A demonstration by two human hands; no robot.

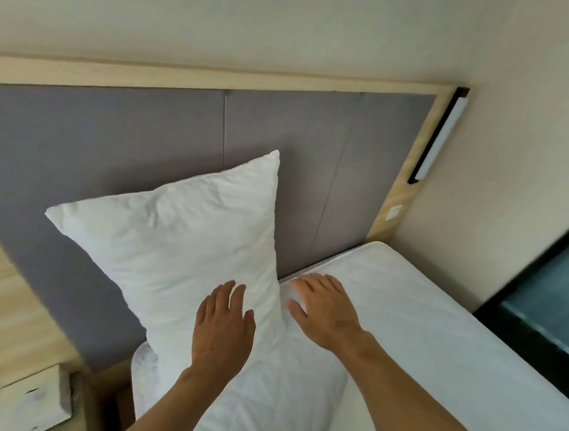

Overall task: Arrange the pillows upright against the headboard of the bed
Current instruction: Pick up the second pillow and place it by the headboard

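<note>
1. your left hand (223,328) lies flat and spread against the lower front of the white pillow (181,242), fingers loose, gripping nothing.
2. your right hand (324,307) is spread palm down just beside the pillow's lower right edge, over the mattress (436,324); whether it presses on the sheet or only hangs above it, you cannot tell. it grasps nothing.
3. the pillow stands upright on the left part of the bed, leaning back against the grey padded headboard (114,138), one corner pointing up near the panel seam.
4. the pillow's base sits on the white bedding near the head of the mattress, partly behind your left hand.
5. the right part of the mattress, beside the headboard's wooden frame (408,186), is bare white sheet.
6. a long wall light (439,138) is fixed on the frame's right side, with a small switch plate (393,211) below it.
7. a pale box (35,400) sits on the bedside surface at lower left.
</note>
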